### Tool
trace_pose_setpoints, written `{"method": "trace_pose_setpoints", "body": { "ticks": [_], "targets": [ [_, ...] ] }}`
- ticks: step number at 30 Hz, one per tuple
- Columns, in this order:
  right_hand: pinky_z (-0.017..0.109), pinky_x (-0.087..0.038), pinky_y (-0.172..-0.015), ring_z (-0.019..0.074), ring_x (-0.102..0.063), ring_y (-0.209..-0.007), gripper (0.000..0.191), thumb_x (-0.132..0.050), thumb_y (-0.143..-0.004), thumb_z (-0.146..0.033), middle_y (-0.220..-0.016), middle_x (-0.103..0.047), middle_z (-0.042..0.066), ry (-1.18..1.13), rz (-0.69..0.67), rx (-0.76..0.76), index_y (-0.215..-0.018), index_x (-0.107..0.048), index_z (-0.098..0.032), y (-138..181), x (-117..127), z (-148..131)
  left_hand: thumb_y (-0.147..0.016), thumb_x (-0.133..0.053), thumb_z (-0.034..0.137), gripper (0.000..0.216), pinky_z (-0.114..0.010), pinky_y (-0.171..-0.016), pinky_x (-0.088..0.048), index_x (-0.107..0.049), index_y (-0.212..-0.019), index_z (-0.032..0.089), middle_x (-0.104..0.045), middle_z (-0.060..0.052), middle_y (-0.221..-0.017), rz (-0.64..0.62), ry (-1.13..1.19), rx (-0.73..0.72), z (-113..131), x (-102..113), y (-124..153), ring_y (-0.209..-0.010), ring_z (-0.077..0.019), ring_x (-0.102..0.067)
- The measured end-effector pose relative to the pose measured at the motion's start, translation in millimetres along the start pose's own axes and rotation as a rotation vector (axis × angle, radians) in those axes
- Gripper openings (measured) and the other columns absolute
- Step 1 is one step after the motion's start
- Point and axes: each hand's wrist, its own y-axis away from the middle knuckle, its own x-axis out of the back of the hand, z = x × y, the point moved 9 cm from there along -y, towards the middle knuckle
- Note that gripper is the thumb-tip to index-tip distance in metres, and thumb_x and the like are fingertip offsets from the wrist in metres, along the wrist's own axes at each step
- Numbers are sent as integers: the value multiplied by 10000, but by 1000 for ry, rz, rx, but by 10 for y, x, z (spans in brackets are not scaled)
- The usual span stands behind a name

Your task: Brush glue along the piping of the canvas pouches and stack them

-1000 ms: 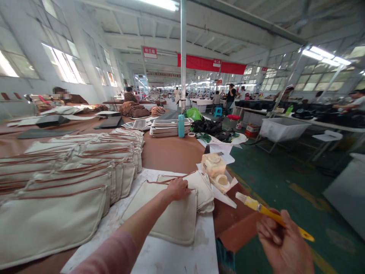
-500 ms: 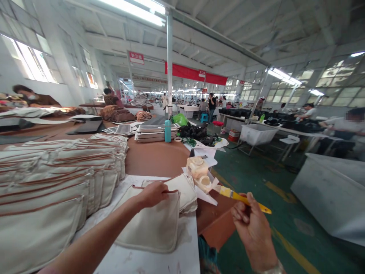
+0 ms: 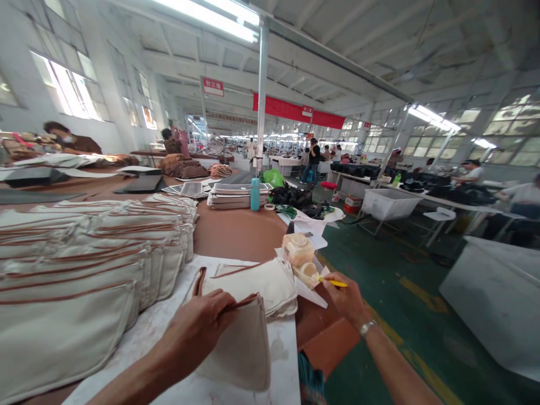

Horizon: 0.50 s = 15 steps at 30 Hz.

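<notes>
Left hand has a cream pouch pinched by its brown top edge, over the white sheet on the bench. Can't really tell if the bottom of it is touching the sheet. Right hand is closed around a yellow brush, bristle end right by the round opening of a small cup, though I can't see if it's actually dipped. Stained plastic jug sits just behind that. More pouches lie just beyond the held one, plus loads of overlapping ones off to the left.
</notes>
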Motion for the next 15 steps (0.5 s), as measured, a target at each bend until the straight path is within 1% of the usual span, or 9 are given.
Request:
{"method": "trace_pose_setpoints", "body": {
  "ticks": [2, 4, 5, 6, 8, 9, 11, 13, 15],
  "targets": [
    [301, -478, -667, 213, -642, -693, 374, -697, -700, -567, -744, -725, 61, 45, 34, -21, -759, -733, -200, 5, 57, -16, -908, -474, 291, 196, -260, -637, -330, -627, -803, 227, -643, 2, -795, -5, 28, 14, 2, -51, -8, -733, -168, -571],
    [295, -467, -580, 202, -623, -575, 457, -625, -763, -614, -662, -706, 58, 68, 87, -63, -824, -728, -172, 2, 92, -13, -890, -493, 296, 187, -263, -629, -324, -642, -799, 228, -649, 1, -786, 7, 60, 40, 19, -81, -39, -727, -171, -572],
    [294, -455, -537, 197, -607, -513, 488, -594, -787, -628, -604, -687, 54, 73, 112, -85, -807, -720, -158, 4, 100, -11, -878, -505, 302, 184, -263, -623, -321, -651, -794, 227, -648, 1, -775, 18, 80, 62, 22, -85, -56, -719, -172, -569],
    [291, -435, -496, 192, -585, -455, 508, -581, -795, -640, -540, -659, 51, 78, 132, -106, -747, -707, -149, 11, 107, -13, -865, -517, 308, 183, -263, -615, -318, -659, -786, 223, -645, 3, -760, 26, 107, 86, 17, -88, -69, -710, -171, -564],
    [283, -383, -430, 185, -540, -377, 525, -605, -775, -648, -433, -592, 46, 83, 169, -132, -588, -652, -160, 40, 142, -47, -842, -537, 330, 192, -258, -596, -317, -679, -790, 212, -629, 8, -720, 15, 205, 141, -18, -105, -76, -689, -166, -552],
    [277, -356, -410, 181, -522, -360, 521, -628, -761, -643, -403, -565, 41, 82, 188, -137, -542, -625, -170, 63, 178, -84, -831, -545, 348, 207, -255, -585, -317, -690, -802, 203, -618, 10, -701, -9, 273, 164, -43, -124, -66, -677, -165, -545],
    [267, -321, -394, 172, -501, -360, 486, -665, -744, -618, -402, -551, 32, 75, 231, -138, -549, -617, -175, 130, 277, -206, -819, -558, 399, 268, -249, -570, -325, -710, -864, 183, -620, 5, -705, -73, 436, 200, -85, -173, -22, -671, -166, -542],
    [258, -334, -408, 161, -500, -390, 442, -652, -779, -594, -444, -563, 17, 57, 279, -135, -657, -645, -169, 231, 381, -403, -811, -570, 456, 350, -247, -571, -339, -718, -920, 158, -634, -9, -730, -138, 590, 209, -86, -213, 41, -674, -170, -543],
    [244, -352, -422, 137, -475, -407, 399, -627, -822, -564, -467, -539, -17, -84, 311, -125, -771, -648, -169, 365, 428, -664, -798, -591, 508, 415, -250, -580, -352, -725, -923, 135, -636, -23, -729, -185, 698, 201, -54, -235, 100, -664, -170, -540]
  ]
}}
